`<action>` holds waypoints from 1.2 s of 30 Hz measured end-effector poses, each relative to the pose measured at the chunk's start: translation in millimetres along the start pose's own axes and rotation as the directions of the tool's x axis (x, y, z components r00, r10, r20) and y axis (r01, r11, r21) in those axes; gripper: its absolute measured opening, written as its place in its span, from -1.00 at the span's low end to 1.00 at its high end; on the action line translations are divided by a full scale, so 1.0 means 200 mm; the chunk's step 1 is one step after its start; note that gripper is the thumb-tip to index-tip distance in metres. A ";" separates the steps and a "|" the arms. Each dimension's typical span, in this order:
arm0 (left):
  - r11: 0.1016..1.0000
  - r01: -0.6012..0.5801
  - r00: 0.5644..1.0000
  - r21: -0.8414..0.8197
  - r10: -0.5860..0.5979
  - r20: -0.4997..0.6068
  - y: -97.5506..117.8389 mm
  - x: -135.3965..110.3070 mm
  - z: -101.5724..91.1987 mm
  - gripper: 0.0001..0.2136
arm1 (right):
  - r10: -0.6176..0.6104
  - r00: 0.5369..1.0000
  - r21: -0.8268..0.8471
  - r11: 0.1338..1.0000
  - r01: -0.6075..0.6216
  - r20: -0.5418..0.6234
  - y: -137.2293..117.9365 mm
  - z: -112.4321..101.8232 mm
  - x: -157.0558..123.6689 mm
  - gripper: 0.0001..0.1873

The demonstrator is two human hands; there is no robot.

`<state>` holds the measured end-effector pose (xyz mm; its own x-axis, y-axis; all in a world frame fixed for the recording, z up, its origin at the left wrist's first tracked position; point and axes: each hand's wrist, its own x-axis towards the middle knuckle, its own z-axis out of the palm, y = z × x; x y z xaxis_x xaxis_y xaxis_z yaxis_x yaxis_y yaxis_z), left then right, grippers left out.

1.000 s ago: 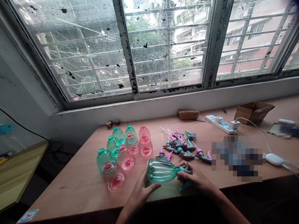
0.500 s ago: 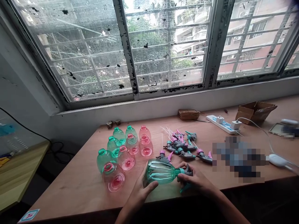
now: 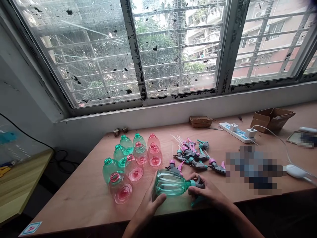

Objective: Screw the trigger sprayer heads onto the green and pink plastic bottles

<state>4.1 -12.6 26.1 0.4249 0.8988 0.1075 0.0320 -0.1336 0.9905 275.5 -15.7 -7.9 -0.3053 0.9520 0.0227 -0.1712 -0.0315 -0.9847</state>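
Note:
A clear green spray bottle (image 3: 170, 183) lies sideways between my hands, above the table's front edge. My left hand (image 3: 152, 198) is wrapped round its base end, thumb on the near side. At the neck, my right hand (image 3: 204, 190) grips the grey and green trigger sprayer head (image 3: 199, 182), its fingers partly hiding it; the green trigger points down. Left of my hands stand several open green bottles (image 3: 111, 170) and pink bottles (image 3: 123, 193), all upright. Behind the held bottle is a pile of loose trigger sprayer heads (image 3: 190, 153) with thin white tubes.
A white power strip (image 3: 236, 132) with plugs and an open cardboard box (image 3: 271, 119) are at the back right. A brown packet (image 3: 200, 121) lies by the wall. Blurred items and a white mouse-shaped object (image 3: 296, 171) sit right of my hand.
Almost nothing differs. My right hand has shifted very slightly at the sprayer head, and the bottle stays in both hands.

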 end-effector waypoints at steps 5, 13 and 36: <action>1.000 0.026 0.995 0.007 -0.026 -0.093 0.01 0.01 0.01 -0.25 | -0.002 1.000 0.000 1.000 0.002 -0.021 -0.01 0.00 0.00 -0.58; 0.997 -0.054 0.998 -0.058 0.054 0.009 -0.01 0.01 0.01 -0.12 | -0.005 0.999 0.047 0.999 0.008 -0.050 -0.01 0.01 0.00 -0.56; 0.998 -0.053 0.995 -0.017 0.051 -0.082 -0.06 0.01 0.01 -0.36 | -0.047 0.998 0.022 0.999 0.048 -0.042 0.03 0.01 0.02 -0.49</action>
<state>6.7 -9.4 14.3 0.3504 0.9220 0.1647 -0.0057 -0.1738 0.9848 271.5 -12.7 -12.8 -0.2575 0.9643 0.0619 -0.2063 0.0077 -0.9785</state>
